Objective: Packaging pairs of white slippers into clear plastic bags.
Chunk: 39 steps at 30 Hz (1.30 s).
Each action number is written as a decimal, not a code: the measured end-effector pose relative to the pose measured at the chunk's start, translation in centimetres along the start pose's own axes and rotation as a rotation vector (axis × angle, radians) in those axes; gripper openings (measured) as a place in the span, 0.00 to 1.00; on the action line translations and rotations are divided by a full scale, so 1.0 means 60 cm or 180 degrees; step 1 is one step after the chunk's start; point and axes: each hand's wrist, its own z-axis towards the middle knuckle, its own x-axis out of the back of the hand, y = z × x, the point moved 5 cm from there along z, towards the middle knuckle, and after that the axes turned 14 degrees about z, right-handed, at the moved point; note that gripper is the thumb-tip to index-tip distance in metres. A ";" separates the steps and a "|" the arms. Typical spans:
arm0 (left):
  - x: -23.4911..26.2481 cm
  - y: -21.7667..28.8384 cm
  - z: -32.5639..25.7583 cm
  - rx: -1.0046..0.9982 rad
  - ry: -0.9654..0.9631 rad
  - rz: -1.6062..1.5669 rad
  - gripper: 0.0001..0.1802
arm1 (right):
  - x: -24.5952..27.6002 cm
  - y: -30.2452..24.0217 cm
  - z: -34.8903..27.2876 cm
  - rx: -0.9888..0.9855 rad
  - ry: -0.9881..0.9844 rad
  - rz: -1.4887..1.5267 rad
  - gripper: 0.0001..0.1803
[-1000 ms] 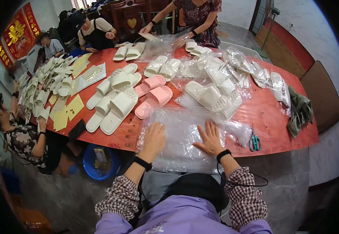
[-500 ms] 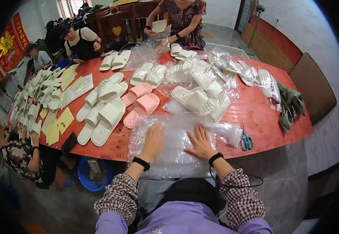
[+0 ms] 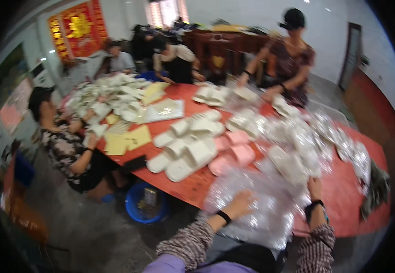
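A stack of clear plastic bags lies at the table's front edge, partly overhanging it. My left hand rests on the stack with its fingers stretched out. My right hand has reached to the right, beside a white slipper in clear plastic. Its fingers are blurred, and whether they grip the plastic cannot be seen. Just beyond the stack sits a pair of pink slippers. To their left, several white slippers lie loose in overlapping pairs.
Yellow sheets lie on the red table, left of the slippers. A slipper heap covers the far left. A dark cloth hangs over the right edge. A blue basin stands below. Co-workers sit left and across; another stands.
My view has swung left and up. My right hand has left the plastic bags and moved right toward the bagged slippers. My left hand is still on the bags, which now sit askew.
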 end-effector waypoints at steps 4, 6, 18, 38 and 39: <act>-0.002 0.026 0.020 -0.0010 0.0032 0.0120 0.36 | 0.012 0.040 0.032 -0.0611 -0.0243 0.0967 0.23; 0.000 0.031 0.014 0.0026 0.0003 0.0112 0.36 | -0.001 0.046 0.034 -0.0802 -0.0240 0.1214 0.21; 0.005 0.024 0.020 0.0087 0.0106 0.0119 0.36 | -0.009 -0.004 0.048 -0.1326 -0.0584 0.1816 0.10; 0.062 -0.004 0.093 -0.0044 -0.0568 0.0139 0.53 | 0.073 -0.350 -0.055 0.0563 -0.0942 0.3110 0.32; 0.062 -0.020 0.082 -0.0059 -0.0208 -0.0093 0.51 | 0.063 -0.376 -0.093 0.0874 -0.0972 0.3112 0.34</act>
